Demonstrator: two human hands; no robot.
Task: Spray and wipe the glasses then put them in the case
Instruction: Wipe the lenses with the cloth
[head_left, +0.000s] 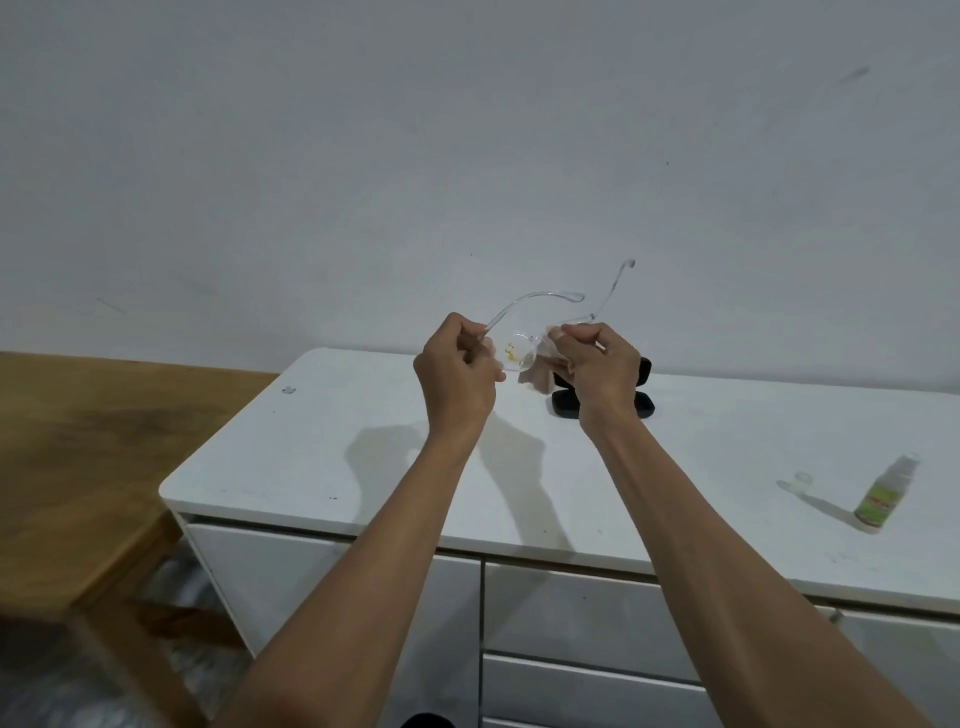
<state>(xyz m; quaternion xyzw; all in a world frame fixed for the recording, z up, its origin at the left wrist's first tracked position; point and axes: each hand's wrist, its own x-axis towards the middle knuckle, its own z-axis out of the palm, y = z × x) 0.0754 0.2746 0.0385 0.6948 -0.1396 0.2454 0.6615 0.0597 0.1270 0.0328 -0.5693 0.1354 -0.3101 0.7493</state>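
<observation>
Clear-framed glasses (519, 353) are held up in front of the wall, both arms unfolded and pointing away from me. My left hand (457, 374) pinches the frame at its left hinge. My right hand (602, 364) presses a small beige cloth (540, 371) against the right lens. Behind and below my right hand an open black case (644, 402) lies on the white cabinet top (363, 441), mostly hidden. A small spray bottle (885, 493) with a green label stands at the right, its clear cap (801, 478) off beside it.
The white cabinet has drawers along its front (571, 613). A wooden table (93, 457) stands to the left, lower than the cabinet. A plain white wall rises close behind.
</observation>
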